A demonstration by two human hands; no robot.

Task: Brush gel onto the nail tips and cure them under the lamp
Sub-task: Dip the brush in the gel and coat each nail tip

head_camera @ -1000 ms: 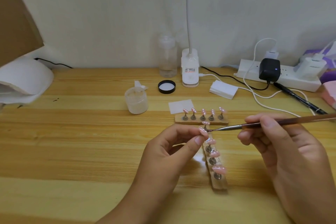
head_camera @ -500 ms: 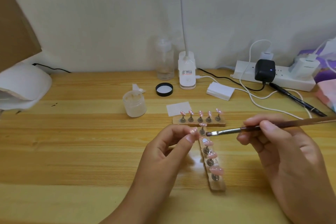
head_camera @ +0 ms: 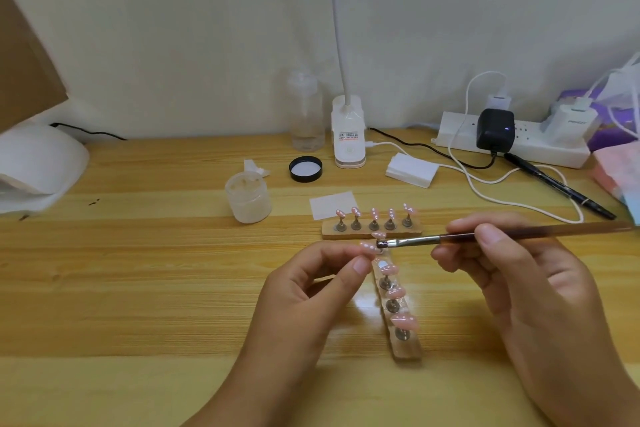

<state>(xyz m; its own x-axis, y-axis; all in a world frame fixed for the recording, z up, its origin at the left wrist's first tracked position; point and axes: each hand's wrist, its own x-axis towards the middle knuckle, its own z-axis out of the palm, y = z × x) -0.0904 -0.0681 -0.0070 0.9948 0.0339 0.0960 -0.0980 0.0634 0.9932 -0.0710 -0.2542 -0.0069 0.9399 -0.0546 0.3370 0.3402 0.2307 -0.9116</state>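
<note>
I see my left hand [head_camera: 311,291] pinching one pink nail tip [head_camera: 367,246] between thumb and forefinger, above the desk [head_camera: 138,288]. My right hand [head_camera: 512,274] grips a thin brush [head_camera: 450,237], its bristles right at that tip. A near holder [head_camera: 401,340] of tips lies below the hands. The white curing lamp [head_camera: 38,163] sits far left.

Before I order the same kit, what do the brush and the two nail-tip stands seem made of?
Brush: shiny silver ferrule, likely metal; glossy brown handle, plastic or lacquered wood. Far stand and near stand: tan strips, probably wood; grey pegs look metal.
</note>
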